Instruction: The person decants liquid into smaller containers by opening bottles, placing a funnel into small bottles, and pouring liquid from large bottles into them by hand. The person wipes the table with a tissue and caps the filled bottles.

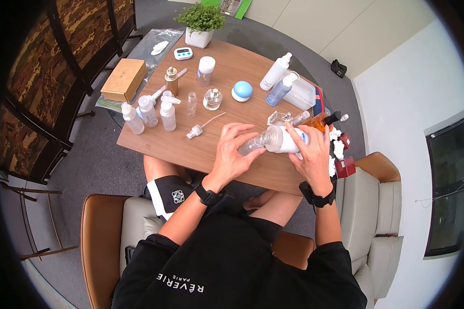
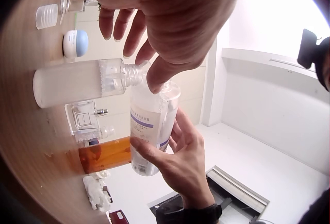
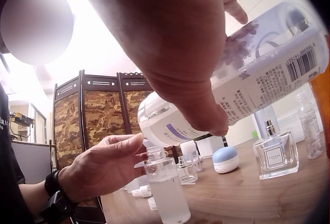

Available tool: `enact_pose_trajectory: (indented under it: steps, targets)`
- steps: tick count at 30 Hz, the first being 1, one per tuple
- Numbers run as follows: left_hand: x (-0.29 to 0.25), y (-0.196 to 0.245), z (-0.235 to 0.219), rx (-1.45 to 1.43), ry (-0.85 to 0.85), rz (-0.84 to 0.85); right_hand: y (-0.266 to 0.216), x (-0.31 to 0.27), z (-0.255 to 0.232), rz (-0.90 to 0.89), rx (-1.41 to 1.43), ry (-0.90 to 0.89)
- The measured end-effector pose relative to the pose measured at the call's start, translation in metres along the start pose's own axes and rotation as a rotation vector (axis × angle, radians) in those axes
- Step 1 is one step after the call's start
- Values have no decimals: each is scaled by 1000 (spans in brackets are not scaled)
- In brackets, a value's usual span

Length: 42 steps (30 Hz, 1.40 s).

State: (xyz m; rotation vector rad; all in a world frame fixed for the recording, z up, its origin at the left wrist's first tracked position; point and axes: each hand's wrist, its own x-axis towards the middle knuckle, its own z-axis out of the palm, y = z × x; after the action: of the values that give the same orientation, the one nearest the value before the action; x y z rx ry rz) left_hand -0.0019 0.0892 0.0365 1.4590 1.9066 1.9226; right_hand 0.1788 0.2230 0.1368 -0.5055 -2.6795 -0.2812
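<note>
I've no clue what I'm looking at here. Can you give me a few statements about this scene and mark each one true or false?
1. The right hand holds the large labelled bottle tipped over the small clear bottle. True.
2. The small clear bottle is lying on its side. False: it stands upright on the table.
3. There is cloudy liquid in the small clear bottle. True.
4. The leafy plant sits in a black pot. False: the plant is in a white pot.
5. The left hand is far away from both bottles. False: the left hand is right where the two bottles meet.
</note>
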Motion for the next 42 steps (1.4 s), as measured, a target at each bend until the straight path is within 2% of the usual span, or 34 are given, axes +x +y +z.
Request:
enact_pose_trajectory:
  steps: [42]
  targets:
    - [-1,-2,2,-9,22,12,0,-1,1,-2,2,-11]
